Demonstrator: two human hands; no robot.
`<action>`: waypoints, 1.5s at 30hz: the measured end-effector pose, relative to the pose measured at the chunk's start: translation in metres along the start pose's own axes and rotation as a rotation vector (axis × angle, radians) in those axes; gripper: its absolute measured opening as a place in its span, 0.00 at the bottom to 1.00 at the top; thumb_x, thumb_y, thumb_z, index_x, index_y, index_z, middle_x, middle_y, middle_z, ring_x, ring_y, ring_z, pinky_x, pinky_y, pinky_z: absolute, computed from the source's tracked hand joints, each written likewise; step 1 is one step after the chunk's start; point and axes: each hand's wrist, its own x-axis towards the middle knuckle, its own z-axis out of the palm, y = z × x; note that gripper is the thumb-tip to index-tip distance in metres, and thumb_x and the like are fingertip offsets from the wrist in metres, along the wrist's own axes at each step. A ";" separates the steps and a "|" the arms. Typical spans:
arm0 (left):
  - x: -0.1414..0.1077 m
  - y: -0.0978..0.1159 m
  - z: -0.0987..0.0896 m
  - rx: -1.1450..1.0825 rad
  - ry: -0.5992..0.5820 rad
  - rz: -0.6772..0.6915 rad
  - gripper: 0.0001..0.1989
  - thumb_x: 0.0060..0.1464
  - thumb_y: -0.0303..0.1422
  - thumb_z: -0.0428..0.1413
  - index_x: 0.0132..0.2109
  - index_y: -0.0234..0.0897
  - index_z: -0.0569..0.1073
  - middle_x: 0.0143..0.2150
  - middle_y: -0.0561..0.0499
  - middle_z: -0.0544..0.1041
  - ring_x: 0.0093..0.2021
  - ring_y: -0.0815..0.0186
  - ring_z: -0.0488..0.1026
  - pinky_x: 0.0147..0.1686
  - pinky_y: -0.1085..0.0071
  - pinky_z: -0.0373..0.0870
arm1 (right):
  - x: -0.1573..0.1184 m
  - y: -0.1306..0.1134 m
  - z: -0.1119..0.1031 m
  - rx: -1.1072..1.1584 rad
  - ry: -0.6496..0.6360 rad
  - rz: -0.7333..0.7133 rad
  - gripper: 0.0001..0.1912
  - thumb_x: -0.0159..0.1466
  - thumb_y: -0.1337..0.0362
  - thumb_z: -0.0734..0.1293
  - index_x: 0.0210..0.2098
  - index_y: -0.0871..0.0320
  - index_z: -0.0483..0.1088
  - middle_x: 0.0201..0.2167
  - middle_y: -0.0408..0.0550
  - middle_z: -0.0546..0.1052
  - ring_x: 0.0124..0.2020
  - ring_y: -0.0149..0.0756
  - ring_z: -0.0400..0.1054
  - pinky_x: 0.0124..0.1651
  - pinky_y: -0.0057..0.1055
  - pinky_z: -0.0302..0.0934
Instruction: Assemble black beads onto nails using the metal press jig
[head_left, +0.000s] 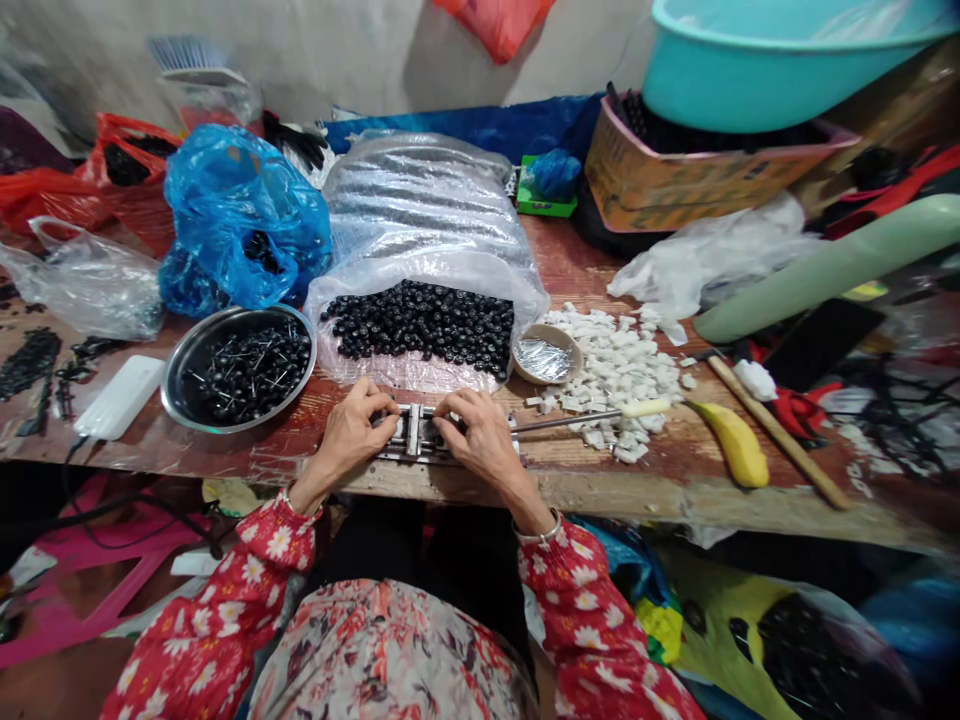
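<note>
A small metal jig (414,432) lies at the table's front edge, between my two hands. My left hand (360,425) is at its left end with the fingers curled and pressed together. At the right end is my right hand (474,428), its fingers pinched in the same way. What either hand pinches is too small or hidden to make out. Just behind the jig, small black round parts (427,325) spill from the mouth of a clear plastic bag (435,200). A small bowl of metal pins (546,358) stands to the right of them.
A steel bowl (171,385) of black parts with pins stands left. White plastic pieces (615,365) are heaped right, near a thin rod with a pale handle (645,408), a banana (731,445) and a hammer (780,430). A blue bag (240,210) and power bank (120,398) sit left.
</note>
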 end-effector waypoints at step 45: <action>0.024 -0.048 -0.010 -0.019 -0.003 0.006 0.16 0.66 0.43 0.52 0.46 0.43 0.83 0.48 0.50 0.85 0.48 0.58 0.81 0.53 0.65 0.74 | 0.075 0.151 -0.081 -0.394 0.133 0.094 0.12 0.65 0.72 0.65 0.32 0.54 0.80 0.40 0.53 0.78 0.43 0.46 0.64 0.45 0.40 0.56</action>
